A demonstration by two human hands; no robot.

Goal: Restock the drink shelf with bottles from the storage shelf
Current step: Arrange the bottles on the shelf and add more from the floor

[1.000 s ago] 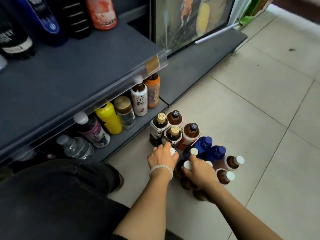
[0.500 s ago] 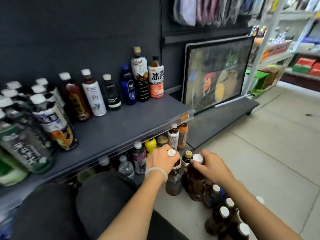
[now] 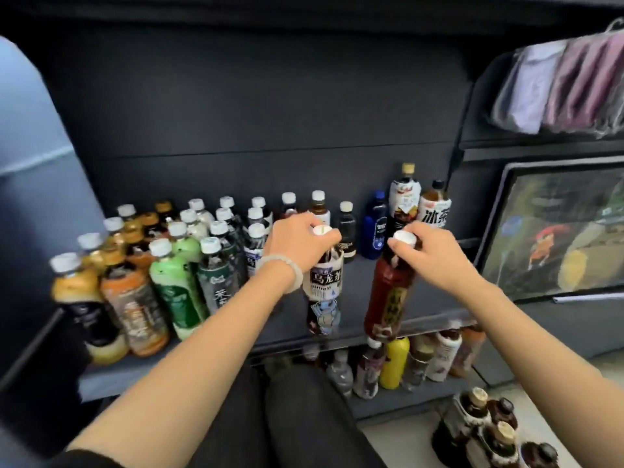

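Dark grey shelving (image 3: 358,271) fills the view; left hand (image 3: 297,243) pinches the cap of a white-labelled tea bottle (image 3: 324,292), right hand (image 3: 430,253) a dark red plastic bottle (image 3: 388,295); both hang upright above the shelf's bare front edge, right of the standing rows.

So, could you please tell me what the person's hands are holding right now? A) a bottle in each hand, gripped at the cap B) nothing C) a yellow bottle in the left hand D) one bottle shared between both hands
A: the left hand grips the white-labelled bottle at its cap, and the right hand grips the dark red bottle likewise.
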